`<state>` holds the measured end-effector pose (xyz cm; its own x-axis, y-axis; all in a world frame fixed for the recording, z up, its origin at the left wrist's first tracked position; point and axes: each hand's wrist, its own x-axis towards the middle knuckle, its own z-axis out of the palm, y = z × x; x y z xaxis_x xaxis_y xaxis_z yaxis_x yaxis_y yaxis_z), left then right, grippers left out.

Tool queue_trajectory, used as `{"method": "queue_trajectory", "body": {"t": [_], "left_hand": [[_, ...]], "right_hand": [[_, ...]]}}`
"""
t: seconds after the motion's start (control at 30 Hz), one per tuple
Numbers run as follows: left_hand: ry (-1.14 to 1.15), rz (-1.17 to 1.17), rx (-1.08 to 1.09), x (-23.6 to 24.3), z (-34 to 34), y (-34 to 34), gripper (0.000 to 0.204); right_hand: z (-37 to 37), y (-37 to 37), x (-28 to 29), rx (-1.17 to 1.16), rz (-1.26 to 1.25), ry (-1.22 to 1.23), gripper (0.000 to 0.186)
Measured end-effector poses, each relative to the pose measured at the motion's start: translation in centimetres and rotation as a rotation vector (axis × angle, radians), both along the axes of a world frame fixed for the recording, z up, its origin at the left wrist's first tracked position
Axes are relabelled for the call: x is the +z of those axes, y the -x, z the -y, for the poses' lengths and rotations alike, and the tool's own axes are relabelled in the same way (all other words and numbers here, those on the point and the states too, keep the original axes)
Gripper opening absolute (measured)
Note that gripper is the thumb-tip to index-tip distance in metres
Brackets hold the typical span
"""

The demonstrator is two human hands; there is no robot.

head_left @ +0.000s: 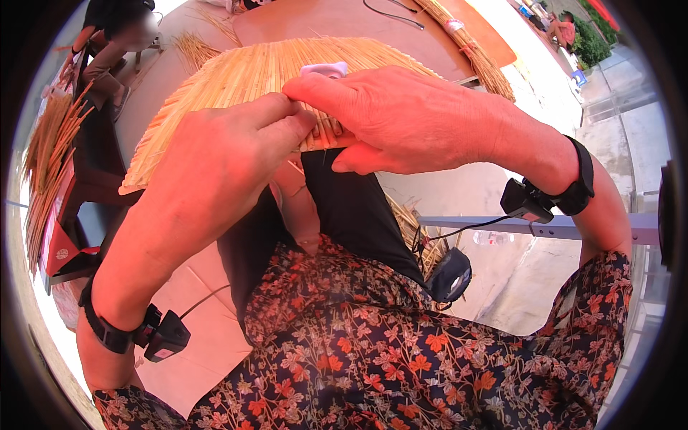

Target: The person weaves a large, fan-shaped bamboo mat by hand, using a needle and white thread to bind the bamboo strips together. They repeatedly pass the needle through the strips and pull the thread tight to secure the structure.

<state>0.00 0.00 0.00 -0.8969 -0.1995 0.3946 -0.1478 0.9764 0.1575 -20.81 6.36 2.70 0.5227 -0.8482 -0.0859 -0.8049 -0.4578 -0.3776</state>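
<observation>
Straw panel: fan-shaped, stalks side by side, held up in front of the wearer's lap, near edge at the hands, far edge spread outward. L hand: grip pinched on the near edge, thumb & fingers curled in tight. R hand: digits span the same edge, one reaching across to L fingertips; can't tell from here if its grip is clenched on the stalks or only steadying. Pale wad by R hand's upper digit, cloth or wrap, unclear.

Handling (my guess): v. light for its spread, stiff along ea. stalk, bendy across the rows. Dry, smooth stalks, prob. a bit slippery singly. Brittle; a hard squeeze or sharp fold cd. crack them. Best hold: near edge, where stalks bunch, w/ flat fingers; avoid the loose outer tips.

Containers: red box-like item far L, pale emblem, contents not visible. Clear plastic item on floor to R, poss. a bottle, can't tell if anything's in it. More straw outside any container: thick bundle upper R; upright sheaf far L.
</observation>
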Motion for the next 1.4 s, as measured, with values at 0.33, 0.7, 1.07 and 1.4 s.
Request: {"method": "queue_trajectory", "body": {"t": [0.33, 0.7, 1.07, 1.4], "left_hand": [[-0.016, 0.009, 0.035, 1.7, 1.6, -1.0, 0.026], [-0.027, 0.071, 0.096, -2.9, -2.1, 0.1, 0.034], [-0.094, 0.16, 0.154, -4.3, -3.5, 1.4, 0.027], [-0.114, 0.153, 0.168, -4.5, -3.3, 2.2, 0.026]], "right_hand": [[0.1, -1.2, -1.6, 0.02, 0.221, 0.994, 0.04], [-7.4, -5.1, -14.5, -0.89, 1.789, -0.413, 0.026], [-6.9, -4.0, -18.9, -0.689, 1.289, 0.095, 0.009], [-8.9, -2.1, -20.4, -0.884, 1.942, -0.034, 0.013]]}}
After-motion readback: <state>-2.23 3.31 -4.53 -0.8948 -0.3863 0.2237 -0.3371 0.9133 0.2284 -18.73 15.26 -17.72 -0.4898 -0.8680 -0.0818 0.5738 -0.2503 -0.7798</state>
